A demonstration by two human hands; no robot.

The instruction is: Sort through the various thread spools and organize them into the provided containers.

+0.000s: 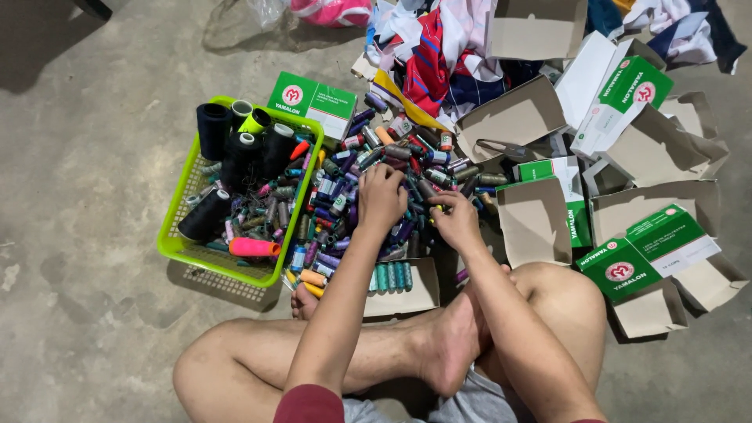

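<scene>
I sit cross-legged on a concrete floor in front of a heap of small thread spools [392,160] in many colours. My left hand [381,197] rests on the middle of the heap, its fingers curled down around some spools. My right hand [457,221] is just to its right at the heap's near edge, fingertips pinched on a small spool. Below my hands lies an open cardboard box [411,296] with a row of teal spools [390,276] in it.
A lime green basket [178,227] on the left holds large black cones and several small spools. Green and white cartons [312,100] and opened brown boxes [535,221] lie at the back and right. Crumpled cloth [439,47] is piled behind the heap.
</scene>
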